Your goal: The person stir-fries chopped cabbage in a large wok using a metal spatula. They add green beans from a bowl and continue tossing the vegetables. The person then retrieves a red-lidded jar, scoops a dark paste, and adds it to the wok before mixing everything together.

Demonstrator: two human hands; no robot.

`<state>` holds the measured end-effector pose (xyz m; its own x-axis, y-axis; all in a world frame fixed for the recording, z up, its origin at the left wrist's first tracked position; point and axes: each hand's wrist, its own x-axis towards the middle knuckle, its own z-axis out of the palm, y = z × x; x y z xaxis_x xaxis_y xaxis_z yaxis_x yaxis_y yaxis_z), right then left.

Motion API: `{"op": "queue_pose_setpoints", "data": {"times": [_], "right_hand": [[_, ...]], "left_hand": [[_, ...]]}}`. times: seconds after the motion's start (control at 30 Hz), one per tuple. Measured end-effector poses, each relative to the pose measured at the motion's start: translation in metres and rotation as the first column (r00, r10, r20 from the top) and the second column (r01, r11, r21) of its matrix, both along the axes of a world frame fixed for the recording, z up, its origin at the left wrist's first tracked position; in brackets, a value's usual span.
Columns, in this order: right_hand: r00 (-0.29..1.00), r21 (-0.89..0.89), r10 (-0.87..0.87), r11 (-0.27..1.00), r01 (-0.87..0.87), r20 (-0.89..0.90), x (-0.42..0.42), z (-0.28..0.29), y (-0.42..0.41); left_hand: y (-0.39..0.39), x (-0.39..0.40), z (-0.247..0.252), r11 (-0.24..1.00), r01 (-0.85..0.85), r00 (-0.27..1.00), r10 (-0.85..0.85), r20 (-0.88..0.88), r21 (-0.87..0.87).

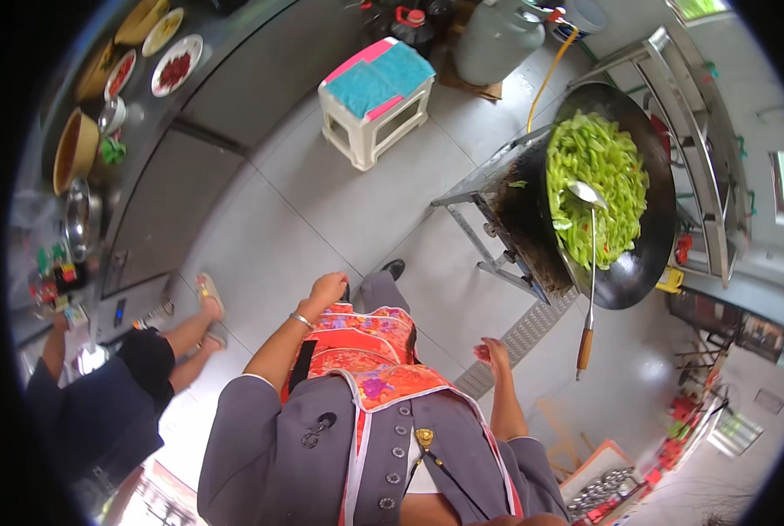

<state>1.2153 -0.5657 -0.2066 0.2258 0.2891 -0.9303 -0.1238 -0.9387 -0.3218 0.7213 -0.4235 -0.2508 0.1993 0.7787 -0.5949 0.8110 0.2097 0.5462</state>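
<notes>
My left hand (329, 288) hangs in front of the red floral apron (359, 338), its fingers curled in, with nothing seen in it. On the other side my right hand (495, 354) is held out with loosely bent fingers and holds nothing. It is nearest to the wok stove (520, 227), apart from it. A large black wok (658, 230) sits on that stove, full of sliced green vegetables (602, 144) with a few red bits. A metal ladle (588, 192) rests in the vegetables, its wooden handle (584, 348) sticking out over the wok's near rim.
A stool (373, 92) with a teal cloth and a grey gas cylinder (502, 39) stand ahead. Left is a steel counter (162, 98) with plates of cut food (176, 66). Another person (102, 407) stands beside it. A floor drain grate (530, 335) runs near the stove.
</notes>
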Motion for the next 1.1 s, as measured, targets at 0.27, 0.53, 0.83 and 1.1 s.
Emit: {"op": "queue_pose_setpoints", "data": {"times": [0.27, 0.53, 0.83, 1.1], "right_hand": [[0.893, 0.149, -0.404, 0.888, 0.435, -0.196, 0.018, -0.061, 0.033], [0.534, 0.317, -0.692, 0.429, 0.846, -0.486, 0.004, -0.112, 0.172], [0.874, 0.374, -0.466, 0.793, 0.482, -0.138, -0.046, -0.110, 0.167], [0.638, 0.112, 0.770, 0.636, -0.763, -0.024, -0.156, -0.126, 0.061]], "left_hand": [[-0.083, -0.059, -0.050, 0.966, -0.232, 0.972, 0.234, 0.006, -0.111], [-0.135, -0.107, -0.058, 0.940, -0.266, 0.964, 0.256, -0.076, -0.212], [-0.114, -0.097, -0.070, 0.916, -0.346, 0.932, 0.361, 0.040, -0.202], [-0.107, -0.095, -0.050, 0.939, -0.334, 0.941, 0.338, 0.034, -0.081]]}}
